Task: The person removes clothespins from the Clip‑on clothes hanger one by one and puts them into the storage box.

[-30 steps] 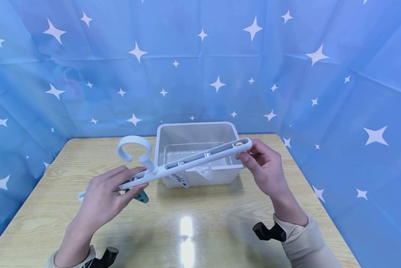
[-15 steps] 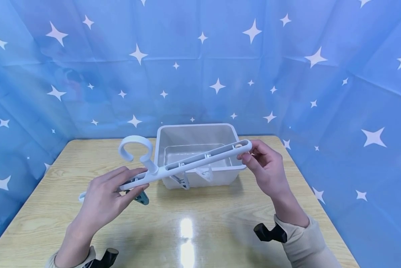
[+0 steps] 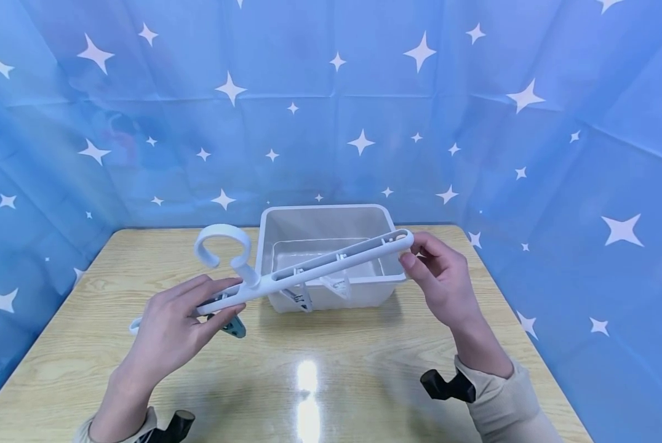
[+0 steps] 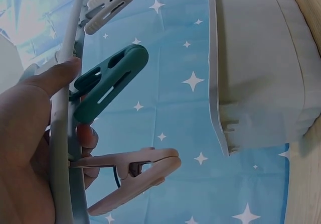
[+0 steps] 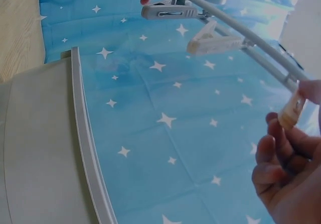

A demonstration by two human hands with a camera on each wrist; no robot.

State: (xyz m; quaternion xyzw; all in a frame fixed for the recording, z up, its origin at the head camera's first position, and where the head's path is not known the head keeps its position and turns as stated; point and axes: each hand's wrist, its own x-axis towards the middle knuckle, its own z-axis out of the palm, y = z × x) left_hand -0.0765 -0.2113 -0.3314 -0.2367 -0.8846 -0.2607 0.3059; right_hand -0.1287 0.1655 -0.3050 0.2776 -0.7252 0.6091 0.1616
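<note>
A white clip hanger (image 3: 320,266) with a round hook (image 3: 223,231) is held up, tilted, its right end higher. My left hand (image 3: 170,329) grips its bar left of the hook, thumb on the near side. Close to those fingers hang a teal clothespin (image 4: 113,83) and a pinkish-beige clothespin (image 4: 138,176). Two pale clothespins hang along the right half, one (image 5: 170,12) nearer the hook, the other (image 5: 213,44) further out. At the right end, my right hand (image 3: 444,280) pinches a cream clothespin (image 5: 291,112) between thumb and fingers; its top is partly hidden.
A light grey plastic bin (image 3: 331,211) stands behind the hanger at the back of the wooden table (image 3: 264,387). Blue curtains (image 3: 309,135) with white stars surround the table at the back and sides.
The cream piece seen in the hanger's right end slot earlier now shows less there. My right hand has shifted very slightly right; my left hand keeps its grip.
</note>
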